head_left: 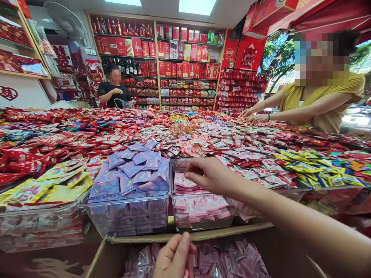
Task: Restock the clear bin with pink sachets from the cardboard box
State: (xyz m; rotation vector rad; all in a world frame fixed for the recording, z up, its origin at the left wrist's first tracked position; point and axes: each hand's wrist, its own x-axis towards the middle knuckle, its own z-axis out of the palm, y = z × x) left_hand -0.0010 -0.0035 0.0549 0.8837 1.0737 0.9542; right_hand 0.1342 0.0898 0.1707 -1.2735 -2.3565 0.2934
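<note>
The right arm [278,210], bare, stretches in from the lower right — wrist slightly bent, the right hand [207,173] held back upward, fingers loosely curled, thumb tip close to the index finger. Lower down, the left hand [174,256] rises from the bottom edge — fingers folded in, thumb lying along the index finger.

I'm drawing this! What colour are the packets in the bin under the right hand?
Mostly pink packets; the head view shows them best.
</note>
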